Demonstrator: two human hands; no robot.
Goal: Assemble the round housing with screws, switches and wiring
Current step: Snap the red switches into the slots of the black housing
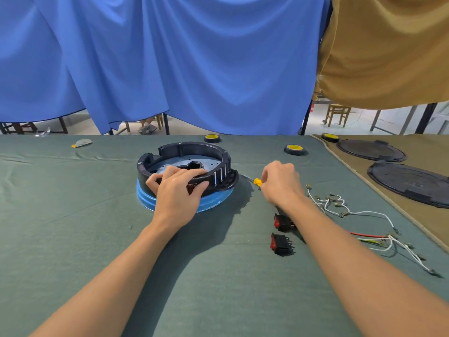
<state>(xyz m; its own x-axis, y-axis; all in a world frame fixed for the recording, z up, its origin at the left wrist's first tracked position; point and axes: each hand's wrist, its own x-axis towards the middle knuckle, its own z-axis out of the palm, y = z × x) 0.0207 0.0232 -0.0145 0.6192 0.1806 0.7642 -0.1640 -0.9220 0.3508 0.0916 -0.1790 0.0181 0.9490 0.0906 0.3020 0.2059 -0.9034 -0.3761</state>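
Left hand (177,190): fingers curled over near rim of round housing (194,149), likely steadying it on blue base (213,203); right hand (279,181): closed round yellow screwdriver (257,182) just beside housing, probably for screws; switches (281,243), wiring (337,203): loose by right forearm.

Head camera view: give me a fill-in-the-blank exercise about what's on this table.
1. The left hand grips the round black housing, which sits on a ____ base.
2. The right hand holds a screwdriver with a ____ handle.
3. ____ red switches lie loose on the green cloth.
4. The white wires lie to the ____ of those switches.
Missing words: blue; yellow; two; right.
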